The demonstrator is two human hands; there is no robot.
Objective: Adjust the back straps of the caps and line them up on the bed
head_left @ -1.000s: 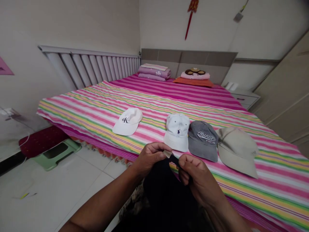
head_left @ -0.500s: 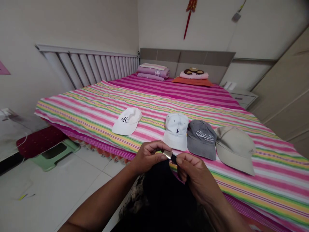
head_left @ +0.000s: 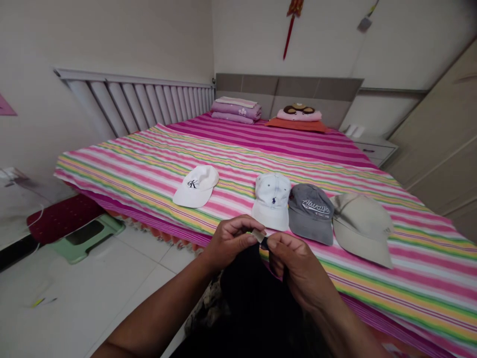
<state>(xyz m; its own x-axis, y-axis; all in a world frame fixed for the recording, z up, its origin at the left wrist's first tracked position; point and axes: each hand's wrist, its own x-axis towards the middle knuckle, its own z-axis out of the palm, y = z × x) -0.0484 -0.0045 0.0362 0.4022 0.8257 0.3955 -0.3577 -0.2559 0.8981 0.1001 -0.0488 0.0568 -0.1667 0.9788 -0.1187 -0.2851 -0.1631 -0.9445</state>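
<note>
My left hand [head_left: 228,242] and my right hand [head_left: 294,267] meet in front of me, both pinched on a black cap [head_left: 257,303] that hangs below them. Between the fingertips shows its small metal strap buckle [head_left: 258,235]. On the striped bed [head_left: 156,164] beyond lie a white cap with a black logo [head_left: 196,185], a white cap with a small dark emblem [head_left: 272,201], a grey cap with white lettering [head_left: 311,213] and a beige cap [head_left: 363,227]. The last three touch in a row.
A green plastic stool [head_left: 86,236] and a red mat [head_left: 59,217] sit on the tiled floor at left. Folded bedding [head_left: 236,110] and pillows [head_left: 298,119] lie by the headboard. A nightstand [head_left: 374,149] and wardrobe [head_left: 443,144] stand at right.
My two hands have drawn closer together at the buckle, and the strap between them has shortened. The caps on the bed have not moved.
</note>
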